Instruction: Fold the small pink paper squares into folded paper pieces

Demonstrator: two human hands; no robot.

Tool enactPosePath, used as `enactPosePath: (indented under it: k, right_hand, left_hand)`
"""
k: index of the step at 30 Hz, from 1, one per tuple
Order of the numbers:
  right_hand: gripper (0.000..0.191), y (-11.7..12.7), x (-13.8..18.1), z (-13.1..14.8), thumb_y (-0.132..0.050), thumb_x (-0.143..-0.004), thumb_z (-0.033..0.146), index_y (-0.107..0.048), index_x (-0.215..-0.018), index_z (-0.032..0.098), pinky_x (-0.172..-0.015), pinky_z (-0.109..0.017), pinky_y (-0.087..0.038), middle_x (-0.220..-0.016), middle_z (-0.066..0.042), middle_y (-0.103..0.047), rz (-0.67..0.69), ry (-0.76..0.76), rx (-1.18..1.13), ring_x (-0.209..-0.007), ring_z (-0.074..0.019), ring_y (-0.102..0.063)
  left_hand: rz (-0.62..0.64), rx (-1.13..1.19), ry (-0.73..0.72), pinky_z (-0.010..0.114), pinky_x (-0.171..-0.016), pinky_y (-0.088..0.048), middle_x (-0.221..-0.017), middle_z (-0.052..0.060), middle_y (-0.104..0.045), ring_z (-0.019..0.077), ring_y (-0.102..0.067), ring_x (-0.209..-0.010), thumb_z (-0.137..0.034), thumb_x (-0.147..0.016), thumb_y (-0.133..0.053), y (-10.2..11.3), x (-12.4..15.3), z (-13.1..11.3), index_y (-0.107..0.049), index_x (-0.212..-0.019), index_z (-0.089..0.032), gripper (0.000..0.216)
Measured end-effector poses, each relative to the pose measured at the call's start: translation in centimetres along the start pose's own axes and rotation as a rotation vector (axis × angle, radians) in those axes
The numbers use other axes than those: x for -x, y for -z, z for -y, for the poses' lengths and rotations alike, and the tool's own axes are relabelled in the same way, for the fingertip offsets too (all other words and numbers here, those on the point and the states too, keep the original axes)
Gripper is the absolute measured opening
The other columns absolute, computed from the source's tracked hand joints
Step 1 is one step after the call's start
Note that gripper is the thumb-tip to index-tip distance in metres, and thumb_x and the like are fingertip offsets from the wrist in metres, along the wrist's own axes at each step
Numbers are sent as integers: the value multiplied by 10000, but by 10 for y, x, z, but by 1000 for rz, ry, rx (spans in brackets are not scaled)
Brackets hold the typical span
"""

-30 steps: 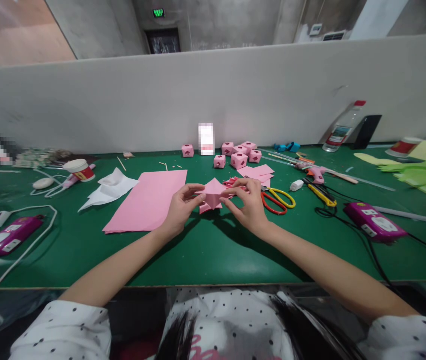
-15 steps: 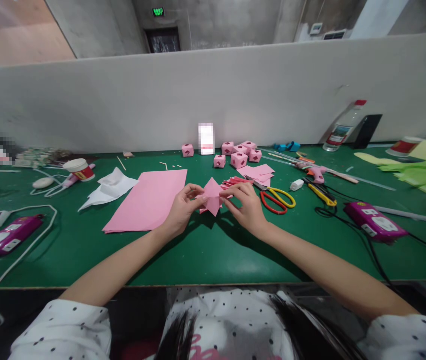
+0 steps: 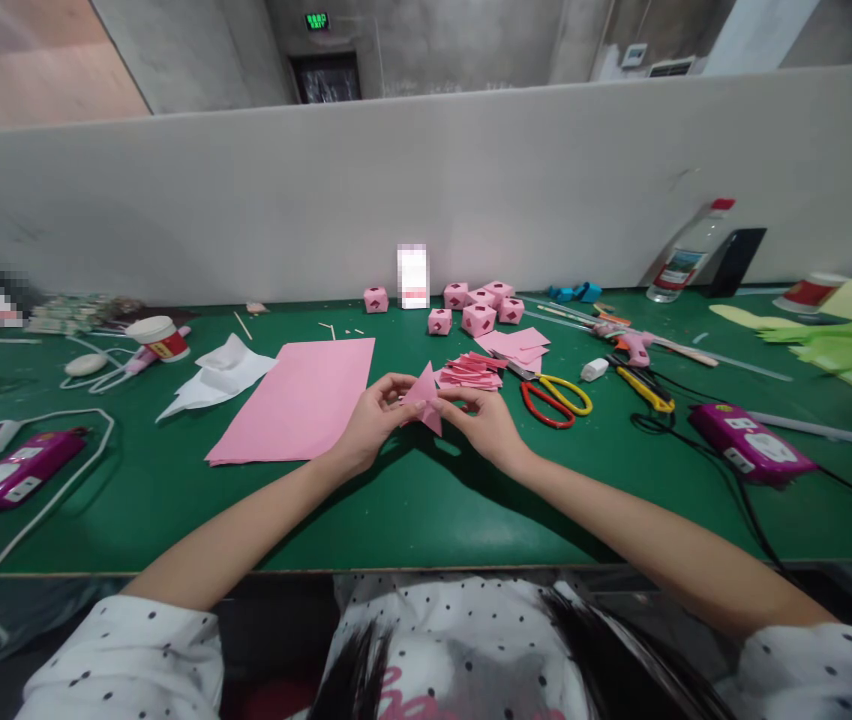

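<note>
Between my two hands is a small folded piece of pink paper, its pointed corners sticking up and down. My left hand pinches its left side between thumb and fingers. From the other side, my right hand grips the right edge, also in a pinch. Just beyond my right hand lies a pile of folded pink paper pieces. Flat pink squares rest behind that pile. A stack of larger pink sheets lies left of my left hand.
Several pink paper cubes stand near the partition, beside a lit phone. Red-and-yellow scissors, a pink glue gun and a yellow-handled cutter lie right. Left are crumpled white paper and a paper cup.
The pink paper piece has turned and narrowed between my fingers, from a broad diamond to a slimmer folded point. My right hand has shifted slightly down, exposing the folded pile behind it.
</note>
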State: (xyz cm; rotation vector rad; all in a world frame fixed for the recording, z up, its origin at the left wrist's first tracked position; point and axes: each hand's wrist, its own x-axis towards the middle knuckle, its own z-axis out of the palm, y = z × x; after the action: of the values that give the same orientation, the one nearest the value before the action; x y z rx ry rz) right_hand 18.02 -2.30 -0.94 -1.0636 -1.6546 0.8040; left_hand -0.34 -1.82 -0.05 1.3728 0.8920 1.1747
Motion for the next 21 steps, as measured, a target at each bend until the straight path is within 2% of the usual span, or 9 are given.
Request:
enactPosePath:
  k: [6,16,19,21]
  right_hand:
    - [210,2,-1,2,-646,-850,332,-786,-951,214,-763,-345,-521,-951,-53,-780,-48,17,93,-881,-244,-708]
    - [155,9,-2,1,-670,-836,321,-775,-834,208,-835,-364,-533,-890,-57,-767,-134,139,98,-868,-227,-697]
    - [147,9,-2,2,-662,-857,308,-781,-882,227,-887,-391,-527,-922,-65,-762,-136,225,146,-936,-233,-674]
    - [178,8,-1,3,-664,-864,297,-763,-1006,253,-944,-422,-508,-1029,-64,-752,-112,304,212,-1035,-242,-641]
  left_hand:
    - [34,-85,-27,287,-768,-496,-984,50,-674,177,-629,-895,-364,-739,-772,-1,2,-2,-615,-1003,-180,358]
    - [47,-162,-32,277,-734,-499,-932,36,-663,172,-618,-862,-389,-758,-749,0,2,-6,-629,-968,-180,320]
    - [88,-132,-19,280,-738,-497,-928,40,-677,178,-623,-863,-407,-768,-740,-1,3,-6,-643,-965,-181,315]
    - [93,-129,-22,273,-720,-487,-898,39,-677,171,-615,-828,-421,-772,-734,-2,3,-7,-661,-942,-177,306]
